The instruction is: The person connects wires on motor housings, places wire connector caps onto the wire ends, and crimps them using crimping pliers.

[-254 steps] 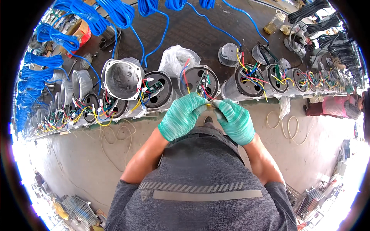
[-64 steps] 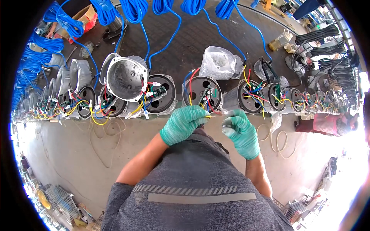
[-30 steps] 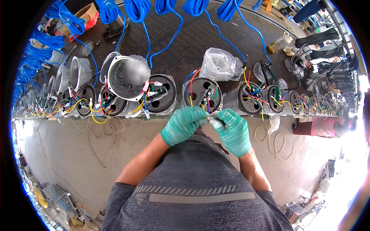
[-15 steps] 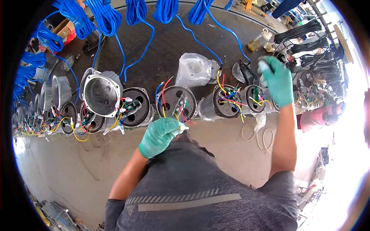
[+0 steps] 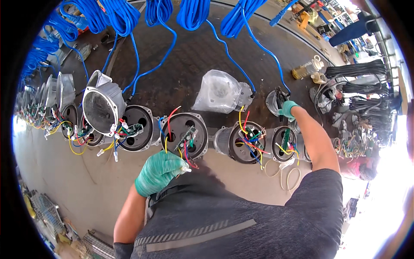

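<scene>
My left hand (image 5: 160,172), in a green glove, is closed in a pinch near the bench's front edge. A small white wire cap (image 5: 186,169) pokes out from its fingertips beside red and blue wires. Just above it, a round grey motor housing (image 5: 199,129) faces me, with a small green circuit board (image 5: 187,140) and loose wires at its opening. My right hand (image 5: 288,109), also green-gloved, reaches across the bench and closes around black-handled pliers (image 5: 280,97). Its fingers are partly hidden. A round metal cover (image 5: 271,103) lies beside the pliers.
More wired housings (image 5: 248,142) line the front edge on both sides. An open metal casing (image 5: 101,105) sits on top at left. A clear plastic bag (image 5: 217,90), blue cable coils (image 5: 194,15), black cable bundles (image 5: 355,70) and a bottle (image 5: 307,68) lie farther back.
My right hand has come down and left from its raised position onto the pliers. My left hand has shifted slightly left and nearer, still pinching. The whole view has turned a little.
</scene>
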Available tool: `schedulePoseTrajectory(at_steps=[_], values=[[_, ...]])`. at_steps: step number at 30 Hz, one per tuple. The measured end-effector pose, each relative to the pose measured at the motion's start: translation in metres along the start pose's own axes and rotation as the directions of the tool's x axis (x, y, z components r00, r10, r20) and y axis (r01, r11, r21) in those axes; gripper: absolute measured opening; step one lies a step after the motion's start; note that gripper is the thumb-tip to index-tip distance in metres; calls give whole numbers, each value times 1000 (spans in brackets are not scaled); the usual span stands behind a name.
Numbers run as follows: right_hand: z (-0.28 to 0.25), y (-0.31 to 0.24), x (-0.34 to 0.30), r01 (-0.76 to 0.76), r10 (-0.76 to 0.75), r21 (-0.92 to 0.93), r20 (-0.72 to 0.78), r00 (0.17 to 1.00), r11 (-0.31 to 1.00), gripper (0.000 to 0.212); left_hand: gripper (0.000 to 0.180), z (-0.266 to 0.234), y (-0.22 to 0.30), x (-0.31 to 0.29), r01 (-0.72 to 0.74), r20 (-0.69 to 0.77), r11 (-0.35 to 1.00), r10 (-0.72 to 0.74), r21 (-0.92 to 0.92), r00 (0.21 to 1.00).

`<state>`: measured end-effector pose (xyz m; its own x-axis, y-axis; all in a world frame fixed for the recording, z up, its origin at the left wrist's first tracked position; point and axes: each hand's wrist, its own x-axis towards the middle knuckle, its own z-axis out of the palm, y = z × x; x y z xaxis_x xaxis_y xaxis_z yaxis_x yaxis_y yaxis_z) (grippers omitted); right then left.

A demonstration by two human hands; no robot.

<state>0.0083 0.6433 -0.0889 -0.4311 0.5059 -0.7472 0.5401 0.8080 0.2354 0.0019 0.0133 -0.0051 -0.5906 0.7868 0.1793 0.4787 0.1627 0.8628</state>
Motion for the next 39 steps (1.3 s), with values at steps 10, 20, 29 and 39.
schedulePoseTrajectory(at_steps=[10,20,29,39], values=[[-45,-28,-64,-24,124,398,-228,966,917,44,15,0,0,-1,41,14,999,-41,-19,999],[11,-53,-327,729,-210,645,-764,610,-230,37,18,-3,-10,3,-23,30,998,25,-63,999],[178,-211,-387,292,-262,572,-694,670,-766,22,16,-3,-10,0,-128,-19,989,127,-75,992],[211,-231,-389,713,-94,564,-753,651,416,82,19,13,-32,-6,-155,-124,985,144,-80,982]])
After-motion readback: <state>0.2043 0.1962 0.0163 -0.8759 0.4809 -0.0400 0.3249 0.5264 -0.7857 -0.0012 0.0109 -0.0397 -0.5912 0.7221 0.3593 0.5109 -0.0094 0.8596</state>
